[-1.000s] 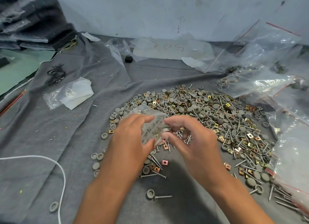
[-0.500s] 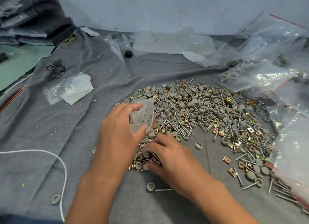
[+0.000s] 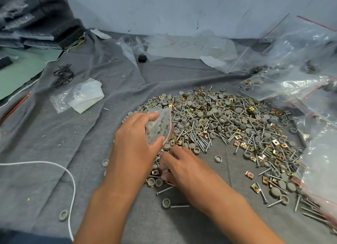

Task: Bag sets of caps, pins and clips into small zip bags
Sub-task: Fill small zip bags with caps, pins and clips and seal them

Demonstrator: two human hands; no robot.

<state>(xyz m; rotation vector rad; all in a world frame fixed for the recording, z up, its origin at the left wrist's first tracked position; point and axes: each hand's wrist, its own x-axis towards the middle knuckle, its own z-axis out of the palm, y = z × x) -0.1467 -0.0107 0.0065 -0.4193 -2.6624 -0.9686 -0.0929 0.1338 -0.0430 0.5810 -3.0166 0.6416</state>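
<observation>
Lowest in the frame, a few stray pieces lie on the grey cloth (image 3: 54, 134) — a loose cap (image 3: 166, 203) with a pin (image 3: 180, 206) beside it. Just above, at lower centre, the right hand (image 3: 184, 169) is down at the near edge of the pile (image 3: 228, 127), its fingertips curled among caps and brass clips (image 3: 249, 174); whether it has anything pinched I cannot tell. Left of centre, the left hand (image 3: 135, 145) pinches the small zip bag (image 3: 160, 125) between thumb and fingers, holding it up over the pile's left edge with its red-striped mouth turned toward the pile.

The bag looks thin, limp and slippery; it is best held near the seal so the mouth stays open. The pins appear stiff and pointed, likely to snag film. Caps and clips look light and hard, and are easily taken one at a time.

Further back, at upper centre, a flat clear bag (image 3: 191, 46) carries handwritten figures — seemingly "50" and more, upside down, not surely legible.
</observation>
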